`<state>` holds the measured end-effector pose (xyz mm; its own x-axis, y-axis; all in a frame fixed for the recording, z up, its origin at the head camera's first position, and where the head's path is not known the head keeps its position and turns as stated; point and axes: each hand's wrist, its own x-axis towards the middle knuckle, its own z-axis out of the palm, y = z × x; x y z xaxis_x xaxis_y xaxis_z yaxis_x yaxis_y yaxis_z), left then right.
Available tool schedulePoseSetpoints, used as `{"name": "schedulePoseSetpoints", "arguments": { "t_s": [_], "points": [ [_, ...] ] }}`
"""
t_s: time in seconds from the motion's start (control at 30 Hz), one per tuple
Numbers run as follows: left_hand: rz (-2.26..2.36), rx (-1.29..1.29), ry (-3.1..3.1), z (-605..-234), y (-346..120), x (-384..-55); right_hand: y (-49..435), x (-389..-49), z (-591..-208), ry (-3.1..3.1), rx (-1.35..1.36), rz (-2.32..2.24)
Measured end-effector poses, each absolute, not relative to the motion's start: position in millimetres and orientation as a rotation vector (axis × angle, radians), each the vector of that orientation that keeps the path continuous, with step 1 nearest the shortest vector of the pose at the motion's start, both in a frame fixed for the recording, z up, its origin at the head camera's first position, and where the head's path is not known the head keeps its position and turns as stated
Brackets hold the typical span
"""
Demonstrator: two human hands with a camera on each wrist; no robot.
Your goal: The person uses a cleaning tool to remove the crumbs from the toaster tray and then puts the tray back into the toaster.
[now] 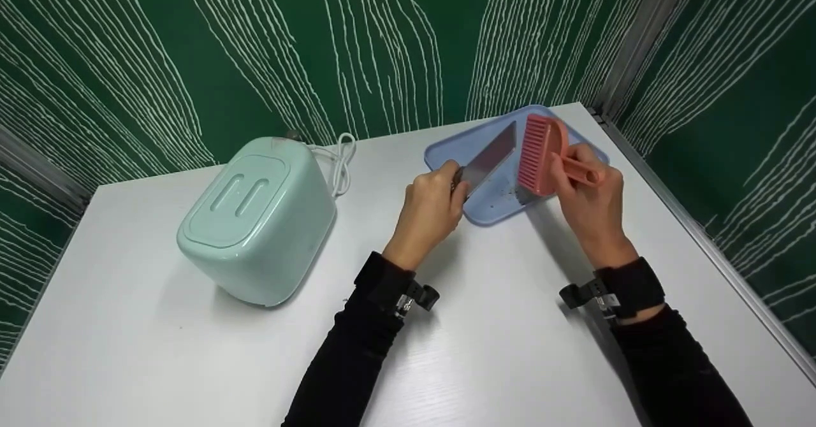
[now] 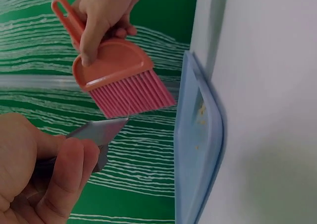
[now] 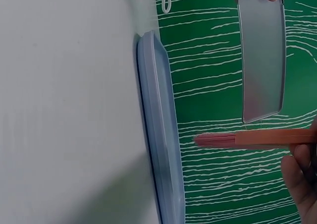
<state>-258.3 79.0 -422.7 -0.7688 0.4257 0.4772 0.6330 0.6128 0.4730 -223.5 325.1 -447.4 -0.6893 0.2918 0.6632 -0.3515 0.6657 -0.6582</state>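
Edgewise brush [image 3: 257, 138], right wrist view, broadside, left

I worked in a booth: a white table [image 1: 494, 350], green walls [image 1: 458, 32] with wavy white lines, metal corner posts [image 1: 642, 44].
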Motion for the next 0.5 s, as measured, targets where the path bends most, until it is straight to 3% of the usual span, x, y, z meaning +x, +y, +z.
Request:
{"name": "schedulePoseSetpoints", "arguments": {
  "t_s": [0.5],
  "points": [
    [-1.134, -0.733, -2.555, -414, 67, -264, 313, -221, -443, -2.102, 0.251, 0.953]
  ]
}}
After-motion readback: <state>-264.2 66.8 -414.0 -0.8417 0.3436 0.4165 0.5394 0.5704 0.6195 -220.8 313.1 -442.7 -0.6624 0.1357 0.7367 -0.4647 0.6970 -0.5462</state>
